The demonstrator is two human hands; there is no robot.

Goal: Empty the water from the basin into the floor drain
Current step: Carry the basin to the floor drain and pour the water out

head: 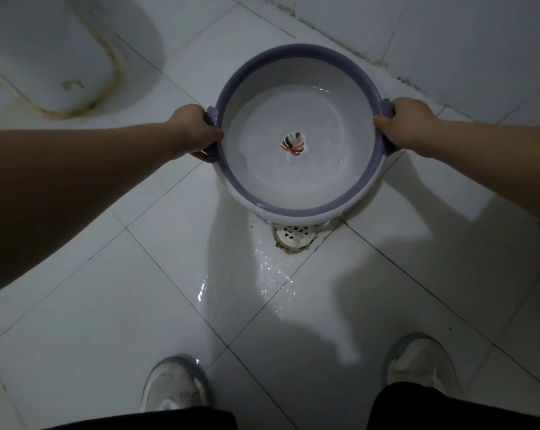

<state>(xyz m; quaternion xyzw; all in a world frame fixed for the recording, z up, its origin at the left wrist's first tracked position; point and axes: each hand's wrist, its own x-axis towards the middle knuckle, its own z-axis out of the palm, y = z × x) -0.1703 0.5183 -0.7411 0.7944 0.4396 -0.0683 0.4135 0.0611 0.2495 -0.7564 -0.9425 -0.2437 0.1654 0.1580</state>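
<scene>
Two bare hands held the basin [296,131] by its purple side handles: the left hand [194,128] at nine o'clock of the rim, the right hand [408,125] at three o'clock. Each grip was clenched around its handle, fingers curled under and thumb lying over the rim. The white basin had a purple rim and a small leaf picture at its centre, and shallow water [293,169] lay inside it. At six o'clock of the basin, partly hidden by its near edge, sat the floor drain [295,235]. A wet sheen spread over the floor tiles [107,305] just below the drain. Two pale shoes [174,386] stood at the bottom, well apart.
</scene>
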